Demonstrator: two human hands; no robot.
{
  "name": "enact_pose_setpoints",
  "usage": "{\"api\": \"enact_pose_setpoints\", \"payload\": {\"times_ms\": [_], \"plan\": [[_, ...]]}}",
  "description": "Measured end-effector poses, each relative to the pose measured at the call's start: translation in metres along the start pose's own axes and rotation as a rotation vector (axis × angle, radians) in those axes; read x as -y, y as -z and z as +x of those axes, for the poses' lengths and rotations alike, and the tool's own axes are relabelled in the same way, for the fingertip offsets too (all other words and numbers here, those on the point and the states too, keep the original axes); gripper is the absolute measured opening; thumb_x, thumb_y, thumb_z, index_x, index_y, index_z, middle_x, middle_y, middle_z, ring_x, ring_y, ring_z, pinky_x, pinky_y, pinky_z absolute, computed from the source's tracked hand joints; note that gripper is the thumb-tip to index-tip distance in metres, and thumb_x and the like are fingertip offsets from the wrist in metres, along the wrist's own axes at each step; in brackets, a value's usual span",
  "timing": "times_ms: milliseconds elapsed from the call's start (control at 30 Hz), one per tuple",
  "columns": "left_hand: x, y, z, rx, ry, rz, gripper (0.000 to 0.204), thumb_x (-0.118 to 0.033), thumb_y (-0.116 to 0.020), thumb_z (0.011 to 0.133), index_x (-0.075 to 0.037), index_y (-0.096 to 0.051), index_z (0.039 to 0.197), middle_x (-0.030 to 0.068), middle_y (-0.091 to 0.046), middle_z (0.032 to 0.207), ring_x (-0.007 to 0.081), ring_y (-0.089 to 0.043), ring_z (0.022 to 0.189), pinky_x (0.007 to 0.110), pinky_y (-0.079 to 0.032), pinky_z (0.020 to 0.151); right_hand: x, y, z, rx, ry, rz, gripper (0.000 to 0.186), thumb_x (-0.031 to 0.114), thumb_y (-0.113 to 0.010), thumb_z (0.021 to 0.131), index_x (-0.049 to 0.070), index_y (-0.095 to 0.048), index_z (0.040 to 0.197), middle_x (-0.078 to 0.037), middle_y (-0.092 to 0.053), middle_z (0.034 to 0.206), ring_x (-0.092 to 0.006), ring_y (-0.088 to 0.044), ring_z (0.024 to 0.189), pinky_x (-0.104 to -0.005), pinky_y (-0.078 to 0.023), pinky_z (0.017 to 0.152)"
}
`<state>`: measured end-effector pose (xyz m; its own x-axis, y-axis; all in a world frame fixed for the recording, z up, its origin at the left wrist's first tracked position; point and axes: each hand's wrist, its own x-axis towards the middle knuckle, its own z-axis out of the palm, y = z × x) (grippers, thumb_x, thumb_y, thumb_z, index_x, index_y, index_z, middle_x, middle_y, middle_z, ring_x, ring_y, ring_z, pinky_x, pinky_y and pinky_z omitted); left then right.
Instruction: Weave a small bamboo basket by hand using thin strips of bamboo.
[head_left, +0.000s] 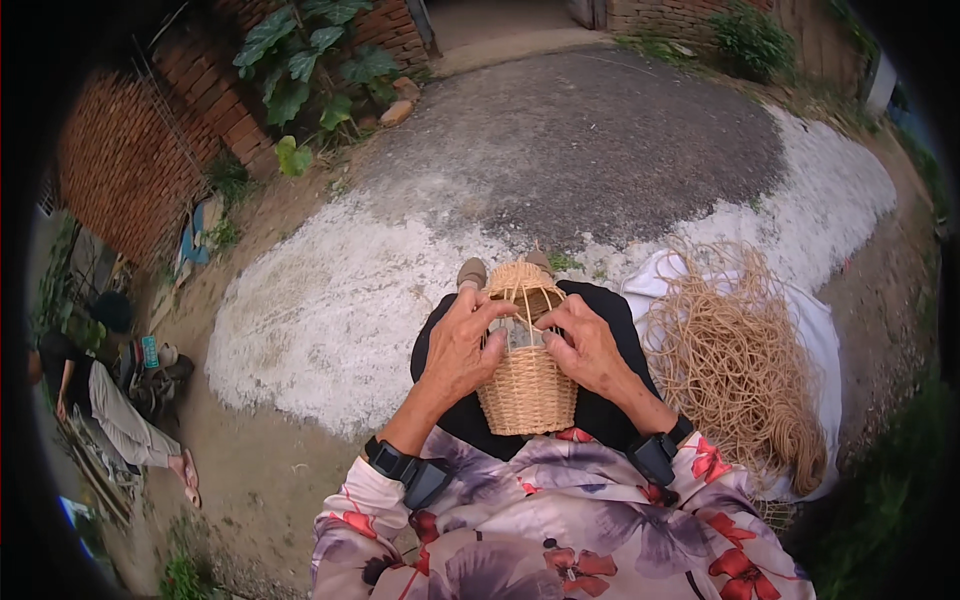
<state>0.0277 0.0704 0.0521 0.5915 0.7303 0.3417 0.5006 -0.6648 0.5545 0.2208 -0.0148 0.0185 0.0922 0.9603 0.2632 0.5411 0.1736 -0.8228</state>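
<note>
A small straw-coloured woven basket (528, 390) rests in my lap between my knees. Bare upright stakes cross a gap between its woven near part and a narrower woven band at the far end. My left hand (465, 342) grips the basket's left side, fingers curled over the stakes and thumb at the woven edge. On the opposite side my right hand (588, 345) is closed around the basket in the same way, its fingertips at the stakes. Whether a loose strand is pinched in either hand is too small to tell.
Right of my knees, a big tangled heap of tan cord (735, 350) lies on a white cloth (825, 350). Pale and dark gravel (620, 140) spreads ahead. Another person's leg (130, 420) shows at far left. Brick walls (130, 170) and a leafy plant (310, 65) stand beyond.
</note>
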Motion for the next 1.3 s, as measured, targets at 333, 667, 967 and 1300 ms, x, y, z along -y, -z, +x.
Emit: {"api": "enact_pose_setpoints", "payload": {"times_ms": [333, 667, 967, 1300], "plan": [[-0.018, 0.005, 0.025, 0.258, -0.312, 0.21, 0.013, -0.011, -0.068, 0.078, -0.004, -0.066, 0.088, 0.0108, -0.058, 0.107, 0.0298, -0.059, 0.096, 0.04, -0.051, 0.078, -0.019, 0.001, -0.002, -0.02, 0.137, 0.1, 0.024, -0.003, -0.05, 0.078, 0.002, -0.065, 0.096, -0.009, -0.05, 0.087, -0.0217, -0.053, 0.081, -0.0319, -0.044, 0.073], [0.008, 0.031, -0.023, 0.214, 0.037, -0.02, 0.014, -0.018, -0.065, 0.087, -0.006, -0.07, 0.089, 0.0107, -0.063, 0.075, 0.0308, -0.063, 0.07, 0.042, -0.048, 0.062, 0.007, -0.003, -0.009, -0.062, 0.253, 0.047, 0.029, -0.004, -0.054, 0.076, 0.002, -0.062, 0.103, -0.013, -0.058, 0.095, -0.0284, -0.061, 0.082, -0.0352, -0.05, 0.072], [0.025, -0.002, 0.011, -0.083, -0.029, 0.0, 0.023, -0.012, -0.069, 0.083, -0.009, -0.067, 0.106, 0.0095, -0.068, 0.079, 0.0219, -0.062, 0.065, 0.033, -0.049, 0.061, 0.034, -0.025, -0.007, 0.06, 0.394, -0.484, 0.039, 0.013, -0.066, 0.08, 0.002, -0.056, 0.117, -0.011, -0.05, 0.092, -0.0273, -0.058, 0.083, -0.0389, -0.049, 0.066], [0.019, 0.007, -0.004, 0.159, 0.355, -0.445, 0.044, -0.004, -0.05, 0.089, -0.012, -0.052, 0.132, 0.0127, -0.067, 0.074, 0.0181, -0.064, 0.054, 0.033, -0.053, 0.056, 0.038, -0.021, 0.004, 0.143, 0.301, -0.494, 0.017, 0.014, -0.064, 0.081, 0.006, -0.064, 0.096, -0.011, -0.05, 0.083, -0.0282, -0.06, 0.078, -0.0412, -0.049, 0.062]]}}
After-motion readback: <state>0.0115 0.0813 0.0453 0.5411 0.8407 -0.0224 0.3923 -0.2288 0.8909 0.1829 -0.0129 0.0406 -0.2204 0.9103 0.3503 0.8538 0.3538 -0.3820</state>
